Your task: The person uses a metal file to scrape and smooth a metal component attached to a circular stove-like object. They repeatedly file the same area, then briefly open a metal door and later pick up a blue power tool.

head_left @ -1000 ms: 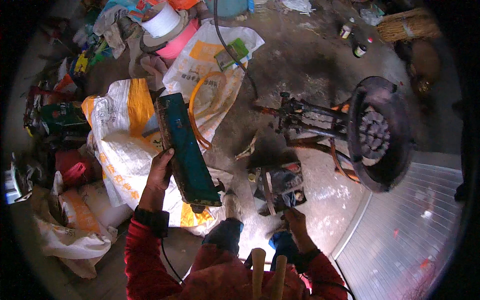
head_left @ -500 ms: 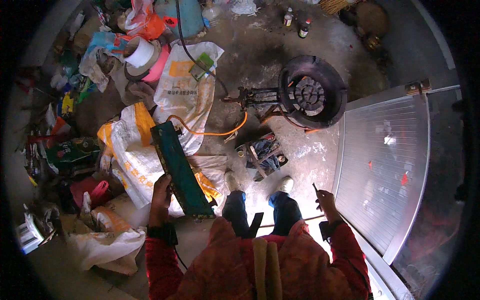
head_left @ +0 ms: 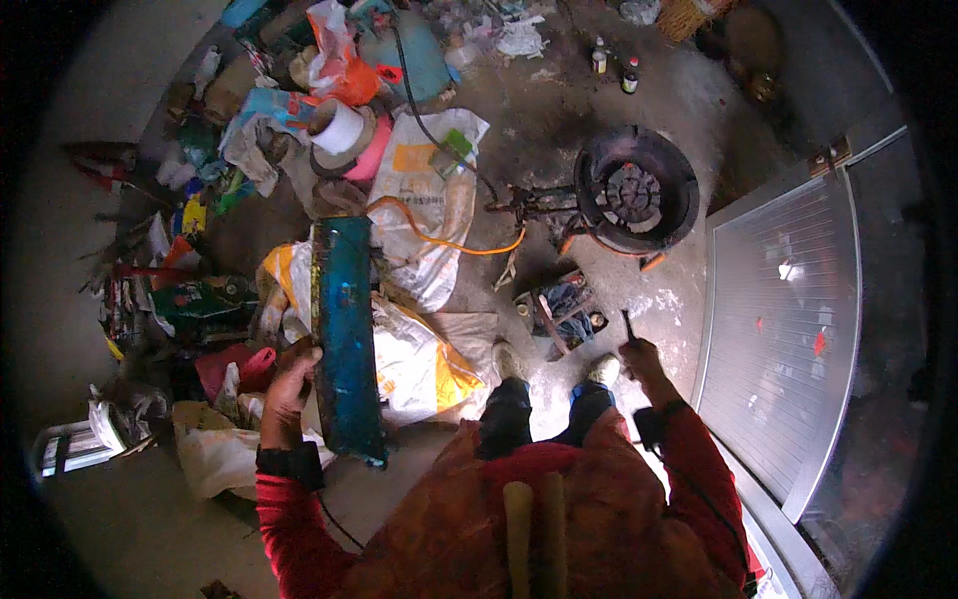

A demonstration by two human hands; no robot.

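Observation:
My left hand (head_left: 290, 377) is closed on the edge of a long, worn blue-green metal case (head_left: 347, 344), which hangs upright in the picture over the sacks. The thumb lies along its left side. At the right, my right hand (head_left: 644, 361) is closed around a short, thin dark tool (head_left: 628, 321) whose tip points away from me; its exact kind is too small to make out. White and yellow woven sacks (head_left: 414, 364) lie beneath the case. Just beyond my shoes stands a low wooden stool (head_left: 559, 317).
A black ring-shaped gas burner (head_left: 639, 190) stands on the floor ahead, an orange hose (head_left: 449, 246) running to it. Bags and clutter (head_left: 269, 130) pile up at the left. A metal door panel (head_left: 783, 329) stands at the right. Two small bottles (head_left: 630, 76) stand far off.
The case has swung from a slant to nearly straight and now shows a bluer face. My left hand has moved slightly left and down. My right hand has risen a little with the tool.

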